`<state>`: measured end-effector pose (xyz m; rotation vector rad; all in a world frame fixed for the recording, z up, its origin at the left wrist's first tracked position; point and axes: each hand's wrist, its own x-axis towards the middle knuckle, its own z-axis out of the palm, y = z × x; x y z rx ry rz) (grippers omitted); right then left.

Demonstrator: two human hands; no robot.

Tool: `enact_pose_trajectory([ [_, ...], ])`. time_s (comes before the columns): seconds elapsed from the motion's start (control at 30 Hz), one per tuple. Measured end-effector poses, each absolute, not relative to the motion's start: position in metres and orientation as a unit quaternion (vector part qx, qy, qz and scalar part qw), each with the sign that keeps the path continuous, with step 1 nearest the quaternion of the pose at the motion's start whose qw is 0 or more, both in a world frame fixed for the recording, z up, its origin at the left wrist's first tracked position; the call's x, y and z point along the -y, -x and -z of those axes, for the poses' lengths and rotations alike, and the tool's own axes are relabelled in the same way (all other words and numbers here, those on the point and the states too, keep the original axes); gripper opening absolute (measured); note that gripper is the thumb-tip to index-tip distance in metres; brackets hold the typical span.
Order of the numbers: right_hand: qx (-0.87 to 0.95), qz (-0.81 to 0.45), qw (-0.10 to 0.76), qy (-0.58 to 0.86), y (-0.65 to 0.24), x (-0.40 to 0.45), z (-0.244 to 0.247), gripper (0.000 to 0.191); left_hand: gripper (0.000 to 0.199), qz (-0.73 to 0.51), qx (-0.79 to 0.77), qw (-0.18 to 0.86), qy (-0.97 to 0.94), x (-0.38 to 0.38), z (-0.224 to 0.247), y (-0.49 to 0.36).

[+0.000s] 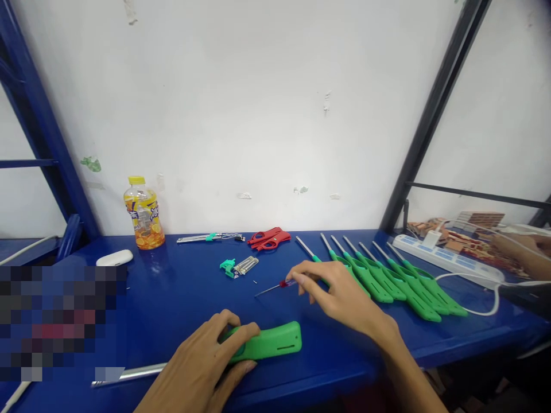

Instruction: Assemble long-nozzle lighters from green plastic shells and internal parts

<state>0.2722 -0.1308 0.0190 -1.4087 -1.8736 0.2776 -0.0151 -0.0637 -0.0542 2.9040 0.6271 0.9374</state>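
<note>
My left hand (215, 350) is closed around a green lighter (278, 339) with a long silver barrel, lying along the table's front edge. The lighter's handle end points right, and my palm hides its middle. Between the fingertips of my right hand (333, 289) is a small screwdriver (271, 289) with a red handle, its thin shaft pointing left and down to the tabletop. A tiny screw (255, 281) lies just beyond the shaft. Behind it are small clear fuel tanks (247, 265) and a teal plastic part (228, 267).
Several green long lighters (387, 281) lie in a row at right, beside a white power strip (447, 261). Red handle shells (270, 238) and metal barrels (198, 238) lie near the wall. A drink bottle (144, 215) and a white case (114, 258) stand at left.
</note>
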Motion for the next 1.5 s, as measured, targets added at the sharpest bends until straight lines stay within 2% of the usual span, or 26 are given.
enact_pose_trajectory([
  [0.13, 0.770, -0.116, 0.300, 0.550, -0.270, 0.128, -0.014, 0.029, 0.019, -0.268, -0.204, 0.032, -0.941, 0.060, 0.062, 0.017],
  [0.23, 0.788, -0.128, 0.256, 0.546, -0.270, 0.127, -0.012, 0.031, 0.025, -0.300, -0.211, -0.009, -0.930, 0.060, 0.066, 0.018],
  [0.37, 0.781, -0.147, 0.242, 0.556, -0.264, 0.131, -0.016, 0.029, 0.033, -0.343, -0.195, -0.088, -0.914, 0.062, 0.064, 0.017],
  [0.53, 0.799, -0.176, 0.230, 0.527, -0.250, 0.142, -0.023, 0.027, 0.041, -0.396, -0.222, -0.128, -0.882, 0.063, 0.060, 0.015],
  [0.6, 0.796, -0.151, 0.243, 0.533, -0.252, 0.148, -0.025, 0.019, 0.043, -0.415, -0.250, -0.122, -0.866, 0.061, 0.060, 0.016],
  [0.73, 0.775, -0.103, 0.309, 0.542, -0.268, 0.159, -0.033, 0.017, 0.034, -0.463, -0.257, -0.100, -0.843, 0.059, 0.054, 0.017],
  [0.83, 0.762, -0.118, 0.386, 0.507, -0.274, 0.161, -0.038, 0.031, 0.024, -0.486, -0.251, -0.060, -0.835, 0.061, 0.049, 0.020],
  [0.93, 0.757, -0.248, 0.421, 0.433, -0.265, 0.154, -0.035, 0.060, 0.018, -0.511, -0.266, -0.034, -0.817, 0.066, 0.050, 0.026],
  [1.03, 0.736, -0.443, 0.376, 0.347, -0.244, 0.144, -0.025, 0.074, 0.020, -0.545, -0.270, -0.021, -0.794, 0.071, 0.052, 0.028],
  [1.17, 0.638, -0.609, 0.403, 0.244, -0.221, 0.149, -0.009, 0.071, 0.019, -0.568, -0.255, -0.018, -0.782, 0.072, 0.046, 0.027],
  [1.27, 0.534, -0.685, 0.438, 0.235, -0.210, 0.167, 0.000, 0.068, 0.017, -0.538, -0.209, -0.005, -0.817, 0.069, 0.042, 0.026],
  [1.4, 0.403, -0.714, 0.527, 0.225, -0.204, 0.188, 0.013, 0.046, 0.029, -0.508, -0.194, -0.043, -0.838, 0.069, 0.041, 0.026],
  [1.5, 0.427, -0.636, 0.563, 0.310, -0.212, 0.190, 0.024, 0.036, 0.039, -0.543, -0.243, -0.103, -0.797, 0.073, 0.041, 0.024],
])
